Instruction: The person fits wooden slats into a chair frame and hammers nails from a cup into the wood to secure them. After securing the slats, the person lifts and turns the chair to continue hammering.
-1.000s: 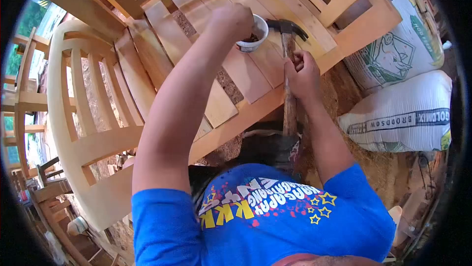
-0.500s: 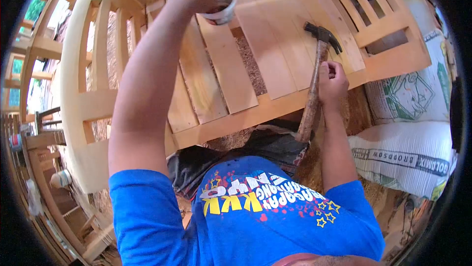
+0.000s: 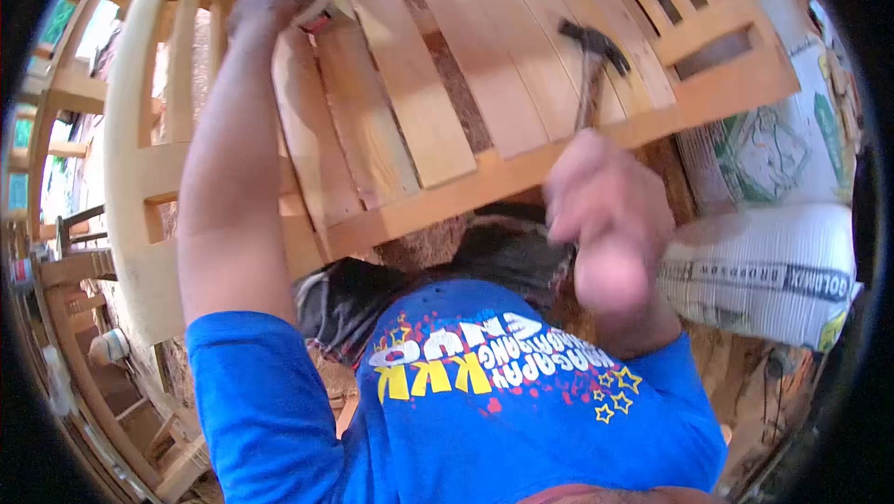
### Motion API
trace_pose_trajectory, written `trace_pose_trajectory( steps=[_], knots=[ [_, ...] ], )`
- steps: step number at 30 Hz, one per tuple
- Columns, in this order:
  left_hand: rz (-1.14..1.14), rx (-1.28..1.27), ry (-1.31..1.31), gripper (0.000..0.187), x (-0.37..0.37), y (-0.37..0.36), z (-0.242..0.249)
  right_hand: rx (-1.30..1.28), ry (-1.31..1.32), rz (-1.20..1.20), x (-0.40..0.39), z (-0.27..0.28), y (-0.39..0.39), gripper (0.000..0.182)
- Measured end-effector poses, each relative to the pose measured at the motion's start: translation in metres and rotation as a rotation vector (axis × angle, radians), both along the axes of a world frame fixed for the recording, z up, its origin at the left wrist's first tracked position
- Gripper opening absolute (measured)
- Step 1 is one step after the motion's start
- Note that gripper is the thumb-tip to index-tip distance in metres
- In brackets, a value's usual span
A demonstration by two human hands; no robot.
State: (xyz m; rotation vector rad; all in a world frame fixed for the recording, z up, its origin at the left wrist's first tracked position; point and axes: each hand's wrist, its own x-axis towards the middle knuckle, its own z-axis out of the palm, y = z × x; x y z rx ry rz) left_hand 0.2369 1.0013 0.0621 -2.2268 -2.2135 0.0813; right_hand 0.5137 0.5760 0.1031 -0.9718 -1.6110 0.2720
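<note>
- Hammer (image 3: 590, 55) sits in the upper right of the frame, its dark head over the pale seat slats (image 3: 438, 85) of an unfinished wooden bench (image 3: 521, 169); its handle runs down toward the right hand (image 3: 605, 225), which is blurred and close to the camera
- Right hand looks curled shut on the handle's lower end, though blur hides the fingers; a firm grip low on the handle would give the best control
- Left hand (image 3: 270, 3) at the upper left is closed round a small white cup (image 3: 317, 3), held above the bench's curved armrest (image 3: 140, 132); keeping that cup level should stop its contents spilling
- Feed sacks (image 3: 773, 262) lie stacked at the right edge, just beside the bench; swing room on that side looks tight
</note>
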Motion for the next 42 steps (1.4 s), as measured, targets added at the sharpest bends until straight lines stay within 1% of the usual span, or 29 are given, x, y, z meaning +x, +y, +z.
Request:
trace_pose_trajectory(
  steps=[1,2,3,4,5,6,7,9,10,13,14,16,17,18,19,20,21,23,24,26,27,29,30,33,34,37,40,41,42],
  knots=[
    [-0.055,0.037,0.057,0.048,-0.003,0.011,-0.003,0.067,0.045,0.189,-0.017,0.018,-0.006,0.058],
    [-0.2,0.078,0.178,0.045,-0.004,0.013,0.002,0.119,0.143,0.387,-0.033,0.032,-0.007,0.061],
    [-0.206,0.125,0.111,0.041,0.004,-0.014,0.016,0.143,0.253,0.551,-0.044,0.04,-0.004,0.064],
    [-0.198,0.143,0.164,0.04,-0.001,-0.001,0.009,0.156,0.354,0.681,-0.054,0.044,-0.003,0.067],
    [-0.245,0.161,0.139,0.042,-0.013,0.006,0.003,0.163,0.401,0.73,-0.06,0.048,0.0,0.07],
    [-0.222,0.209,0.102,0.044,-0.005,-0.004,0.005,0.125,0.384,0.764,-0.06,0.05,-0.001,0.068],
    [-0.201,0.263,0.06,0.046,0.003,-0.018,0.01,0.108,0.353,0.739,-0.059,0.05,-0.002,0.065],
    [-0.23,0.318,-0.042,0.047,0.012,-0.016,0.012,0.074,0.29,0.688,-0.059,0.051,-0.006,0.06],
    [-0.226,0.349,-0.084,0.048,0.005,-0.012,0.014,0.04,0.241,0.589,-0.057,0.051,-0.011,0.058],
    [-0.225,0.296,-0.627,0.045,0.002,0.012,0.009,-0.03,-0.157,0.212,-0.041,0.041,-0.005,0.044],
    [-0.196,0.167,-1.202,0.035,0.009,0.014,-0.003,-0.077,-0.272,0.133,-0.03,0.032,0.0,0.039],
    [-0.122,0.047,-1.65,0.022,0.037,-0.035,0.022,-0.298,-0.179,-0.087,-0.006,0.01,0.001,0.03],
    [-0.181,-0.065,-1.9,0.013,0.036,-0.021,0.005,-0.37,-0.15,-0.242,0.007,-0.003,0.003,0.027],
    [-0.163,-0.19,-2.053,0.007,0.041,-0.034,0.002,-0.492,-0.142,-0.383,0.02,-0.014,0.004,0.027],
    [-0.092,-0.28,-2.268,0.011,0.051,-0.049,-0.001,-0.585,-0.197,-0.494,0.036,-0.032,0.005,0.028],
    [-0.298,-0.336,-2.308,0.014,0.053,-0.056,-0.021,-0.675,-0.251,-0.61,0.049,-0.05,0.007,0.032],
    [-0.139,-0.38,-2.415,0.004,0.068,-0.091,-0.015,-0.722,-0.235,-0.643,0.057,-0.062,0.008,0.038],
    [0.09,-0.349,-2.494,0.005,0.082,-0.136,-0.026,-0.828,-0.204,-0.719,0.067,-0.077,0.007,0.052],
    [0.124,-0.39,-2.485,0.006,0.083,-0.151,-0.033,-0.946,-0.145,-0.689,0.068,-0.077,0.009,0.072],
    [0.211,-0.469,-2.461,0.008,0.078,-0.179,-0.049,-0.798,-0.291,-0.798,0.074,-0.107,0.013,0.067],
    [0.18,-0.452,-2.356,0.01,0.076,-0.194,-0.054,-0.715,-0.36,-0.845,0.076,-0.119,0.016,0.065],
    [0.112,-0.423,-2.142,0.014,0.068,-0.218,-0.062,-0.764,-0.373,-0.881,0.079,-0.122,0.022,0.06],
    [-0.016,-0.425,-1.933,0.02,0.057,-0.223,-0.073,-0.785,-0.38,-0.902,0.082,-0.122,0.026,0.058],
    [-0.108,-0.28,-1.588,0.022,0.051,-0.255,-0.076,-1.03,0.31,-0.395,0.116,-0.114,0.03,0.05],
    [-0.156,-0.286,-1.533,0.019,0.048,-0.262,-0.077,-1.082,0.463,-0.332,0.123,-0.109,0.03,0.043],
    [-0.419,-0.207,-1.228,0.016,0.049,-0.282,-0.077,-1.012,0.501,-0.304,0.114,-0.088,0.016,0.042],
    [-0.449,-0.234,-1.242,0.016,0.06,-0.297,-0.073,-0.712,0.462,-0.289,0.083,-0.087,0.0,0.037],
    [-0.456,-0.244,-1.235,0.016,0.062,-0.299,-0.073,-0.76,0.547,-0.232,0.075,-0.082,-0.001,0.037],
    [-0.411,-0.218,-1.245,0.014,0.063,-0.299,-0.074,-0.803,0.633,-0.175,0.068,-0.072,-0.001,0.037]
  ],
)
